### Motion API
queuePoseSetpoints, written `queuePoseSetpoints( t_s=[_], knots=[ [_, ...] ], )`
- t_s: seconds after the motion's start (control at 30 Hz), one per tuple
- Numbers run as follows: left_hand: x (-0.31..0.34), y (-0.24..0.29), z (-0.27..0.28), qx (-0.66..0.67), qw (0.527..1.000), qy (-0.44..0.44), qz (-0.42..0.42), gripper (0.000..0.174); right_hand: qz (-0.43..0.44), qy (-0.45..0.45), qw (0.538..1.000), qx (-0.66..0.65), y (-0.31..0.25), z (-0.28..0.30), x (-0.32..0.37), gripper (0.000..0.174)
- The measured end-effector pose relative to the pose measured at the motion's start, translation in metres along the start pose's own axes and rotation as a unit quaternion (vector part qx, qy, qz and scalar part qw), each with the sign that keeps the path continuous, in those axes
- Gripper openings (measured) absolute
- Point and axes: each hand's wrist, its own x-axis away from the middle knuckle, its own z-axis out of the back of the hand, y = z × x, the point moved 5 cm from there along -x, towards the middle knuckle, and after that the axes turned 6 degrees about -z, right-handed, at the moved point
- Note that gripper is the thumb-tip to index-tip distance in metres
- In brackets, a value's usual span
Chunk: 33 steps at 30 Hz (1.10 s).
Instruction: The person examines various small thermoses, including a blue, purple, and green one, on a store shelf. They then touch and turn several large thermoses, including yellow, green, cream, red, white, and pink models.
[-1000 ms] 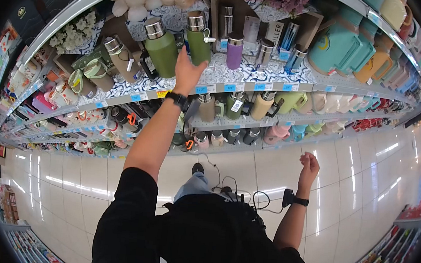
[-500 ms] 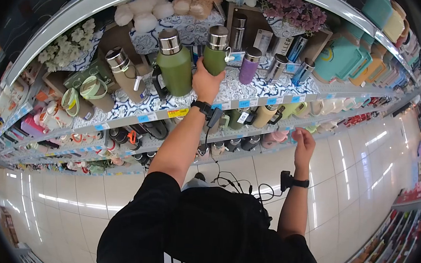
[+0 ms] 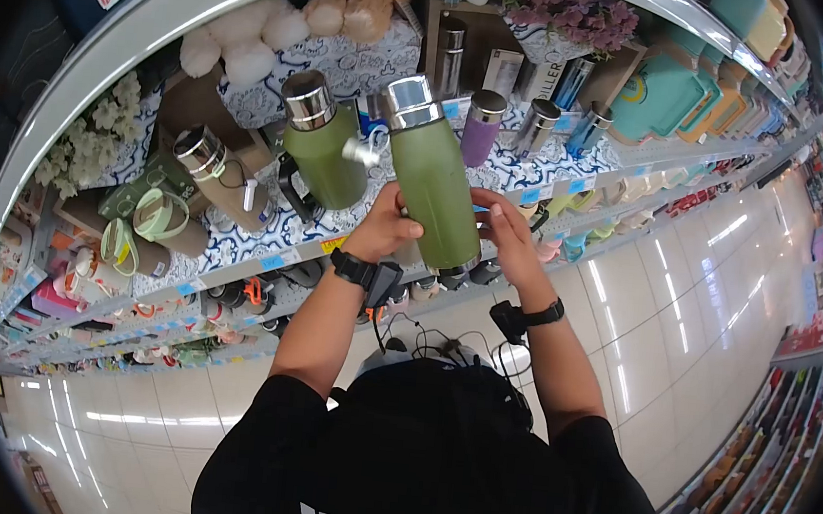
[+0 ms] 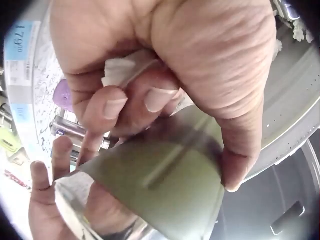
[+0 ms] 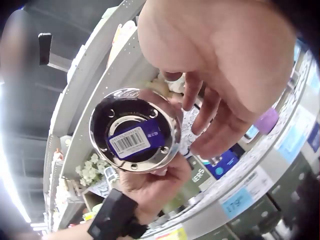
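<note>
Head view shows a green bottle with a shiny silver lid point(image 3: 435, 181) raised off the shelf and tilted in front of it, its lid leaning toward the shelf and its metal base toward the person. The person's left hand point(image 3: 385, 227) grips the lower part of the bottle, fingers and thumb curled round the green body. The right hand point(image 3: 511, 238) is open on the other side, fingers loosely bent beside the lower body; whether the fingertips touch it I cannot tell. In the right wrist view the base faces the camera, with a blue and white barcode sticker point(image 5: 134, 141) on its dark recessed centre. A white tag on a thin loop point(image 3: 362, 153) hangs beside the bottle, under the lid. Behind, on the shelf with a blue-and-white patterned cover point(image 3: 512, 175), a wider green bottle with a black handle point(image 3: 327, 157) stands to the left, and a purple bottle with a silver lid point(image 3: 481, 131) to the right. Near that one are a silver bottle point(image 3: 537, 131) and a blue metallic bottle point(image 3: 591, 131).
</note>
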Motion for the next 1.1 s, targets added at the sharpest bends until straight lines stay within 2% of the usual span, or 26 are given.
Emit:
queuePoseSetpoints(
  t_s=[0.07,0.13,0.23,0.37,0.43,0.53,0.6,0.67,0.7,0.73,0.77,0.8,0.83,0.9,0.93,0.97,1.03,1.07,1.1],
  knots=[
    [0.002,0.000,0.002,0.019,1.000,0.014,0.017,0.076,-0.052,-0.093,0.991,-0.078,0.006,-0.018,-0.006,0.059],
    [0.001,0.005,-0.001,0.004,0.998,0.008,0.058,0.084,-0.066,-0.108,0.987,-0.103,0.005,-0.024,-0.009,0.062],
    [-0.002,0.019,-0.012,-0.022,0.998,0.000,0.066,0.085,-0.072,-0.152,0.974,-0.153,-0.001,-0.032,-0.013,0.064],
    [-0.003,0.030,-0.021,-0.113,0.993,0.009,0.021,0.086,-0.086,-0.202,0.948,-0.231,-0.001,-0.038,-0.019,0.065],
    [0.003,0.027,-0.013,-0.179,0.982,0.054,0.001,0.086,-0.089,-0.214,0.945,-0.229,0.000,-0.036,-0.020,0.065],
    [0.009,0.022,-0.009,-0.207,0.975,0.069,-0.037,0.078,-0.105,-0.234,0.935,-0.246,-0.008,-0.032,-0.016,0.064],
    [0.009,0.022,-0.017,-0.227,0.969,0.070,-0.066,0.074,-0.106,-0.218,0.938,-0.247,-0.011,-0.020,-0.021,0.065],
    [0.015,0.019,-0.022,-0.196,0.961,0.175,-0.081,0.071,-0.083,-0.215,0.949,-0.215,-0.010,-0.007,-0.032,0.065],
    [0.015,0.018,-0.029,-0.201,0.959,0.181,-0.082,0.071,-0.059,-0.205,0.960,-0.182,-0.010,-0.002,-0.038,0.066],
    [0.016,0.020,-0.035,-0.253,0.941,0.202,-0.098,0.071,-0.063,-0.211,0.957,-0.186,-0.007,0.001,-0.042,0.066],
    [0.019,0.021,-0.044,-0.305,0.919,0.223,-0.112,0.071,-0.044,-0.181,0.971,-0.151,-0.010,0.003,-0.044,0.067],
    [0.018,0.021,-0.052,-0.341,0.907,0.221,-0.113,0.073,-0.028,-0.151,0.981,-0.115,-0.012,0.005,-0.045,0.068],
    [0.016,0.017,-0.062,-0.344,0.904,0.233,-0.106,0.073,-0.039,-0.158,0.979,-0.120,-0.011,0.002,-0.045,0.068],
    [0.011,0.013,-0.079,-0.382,0.882,0.259,-0.097,0.081,0.002,-0.127,0.984,-0.126,-0.017,-0.001,-0.045,0.072],
    [0.010,0.009,-0.072,-0.423,0.863,0.260,-0.096,0.088,0.021,-0.117,0.989,-0.091,-0.021,-0.002,-0.043,0.062],
    [0.006,0.012,-0.073,-0.429,0.859,0.261,-0.100,0.088,0.025,-0.123,0.988,-0.095,-0.024,-0.002,-0.046,0.062],
    [0.006,0.012,-0.073,-0.368,0.875,0.301,-0.086,0.086,-0.051,-0.139,0.972,-0.182,-0.017,0.001,-0.047,0.050],
    [0.007,0.012,-0.072,-0.372,0.873,0.303,-0.086,0.086,-0.062,-0.162,0.967,-0.188,-0.022,0.004,-0.044,0.044],
    [0.009,0.009,-0.066,-0.290,0.904,0.300,-0.092,0.081,-0.061,-0.166,0.965,-0.191,-0.021,0.008,-0.045,0.044]
  ],
)
